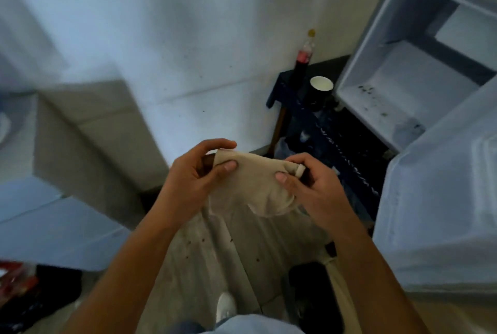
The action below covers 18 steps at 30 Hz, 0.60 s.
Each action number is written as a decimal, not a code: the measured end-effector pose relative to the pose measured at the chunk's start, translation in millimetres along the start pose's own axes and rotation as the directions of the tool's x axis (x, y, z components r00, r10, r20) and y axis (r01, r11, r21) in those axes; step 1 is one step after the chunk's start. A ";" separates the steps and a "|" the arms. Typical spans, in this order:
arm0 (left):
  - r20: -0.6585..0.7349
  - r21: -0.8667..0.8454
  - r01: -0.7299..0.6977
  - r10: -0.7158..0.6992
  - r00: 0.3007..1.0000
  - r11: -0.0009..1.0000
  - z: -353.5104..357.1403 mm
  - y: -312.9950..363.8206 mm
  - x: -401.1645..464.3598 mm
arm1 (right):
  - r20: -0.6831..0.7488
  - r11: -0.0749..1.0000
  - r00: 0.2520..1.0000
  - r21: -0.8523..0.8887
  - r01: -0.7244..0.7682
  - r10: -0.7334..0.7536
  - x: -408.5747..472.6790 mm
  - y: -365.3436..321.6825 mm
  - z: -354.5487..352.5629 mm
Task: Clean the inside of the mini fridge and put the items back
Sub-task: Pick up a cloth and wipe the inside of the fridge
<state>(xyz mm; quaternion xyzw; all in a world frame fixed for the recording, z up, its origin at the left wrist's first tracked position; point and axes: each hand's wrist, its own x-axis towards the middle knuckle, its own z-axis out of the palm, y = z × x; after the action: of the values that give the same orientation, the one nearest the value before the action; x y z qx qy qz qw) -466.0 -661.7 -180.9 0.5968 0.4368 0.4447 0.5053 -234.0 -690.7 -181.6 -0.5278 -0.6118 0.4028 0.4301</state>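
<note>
Beige soft cloth (252, 185) stretched between both hands at chest height, above the grey floor (215, 247). Left hand (193, 175) pinching the cloth's left upper corner, thumb on the near face, fingers curled over the top edge. Right hand (314, 188) gripping the opposite corner, thumb pressed on the fabric, a rolled bit of cloth poking out past the curled fingers. Lower edge of the cloth hanging slack below the thumbs.

Up and to the right of the right hand, white mini fridge (403, 86) standing open, interior bare of items, dark specks scattered on its bottom shelf. White fridge door (443, 199) swung out just right of the right hand. Beyond the right hand, between it and the fridge, dark blue low stand (285, 91) against the white wall. On it, dark paper cup with white inside (320, 91) upright, and just behind the cup a tall plastic bottle of dark drink with red label and yellow cap (304, 59), also upright. Far left of the left hand, grey box-like furniture, blurred. Below the left forearm, at the lower left corner, a red blurred object on something black, too smeared to identify.
</note>
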 end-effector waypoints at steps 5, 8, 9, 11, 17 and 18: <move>0.153 0.103 -0.098 0.081 0.985 0.990 13.6 -3.1 99.3 | -0.108 0.997 0.991 0.020 -0.075 0.076 45.2 11.4 -31.8; 0.309 0.150 -0.171 0.118 0.944 0.974 28.8 -13.3 157.8 | -0.208 0.987 0.965 0.040 -0.153 0.158 73.6 26.6 -44.9; 0.351 0.151 -0.191 0.128 0.927 0.970 34.1 -17.3 180.3 | -0.248 0.982 0.950 0.070 -0.178 0.190 84.5 31.7 -48.7; 0.432 0.130 -0.222 0.146 0.890 0.966 45.1 -24.2 224.0 | -0.328 0.968 0.912 0.132 -0.213 0.246 106.4 37.7 -55.2; 0.616 0.001 -0.177 0.139 0.776 0.984 80.3 -35.5 352.5 | -0.552 0.965 0.792 0.130 -0.227 0.260 178.7 51.7 -78.0; 0.637 -0.006 -0.176 0.139 0.759 0.984 86.4 -35.5 369.1 | -0.559 0.966 0.789 0.113 -0.232 0.255 185.7 53.2 -81.2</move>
<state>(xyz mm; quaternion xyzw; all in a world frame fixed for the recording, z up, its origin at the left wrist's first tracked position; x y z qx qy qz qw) -302.3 -318.2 -191.2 0.7596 0.2010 0.2462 0.5674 -154.4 -497.0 -188.4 -0.6897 -0.3745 0.2904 0.5475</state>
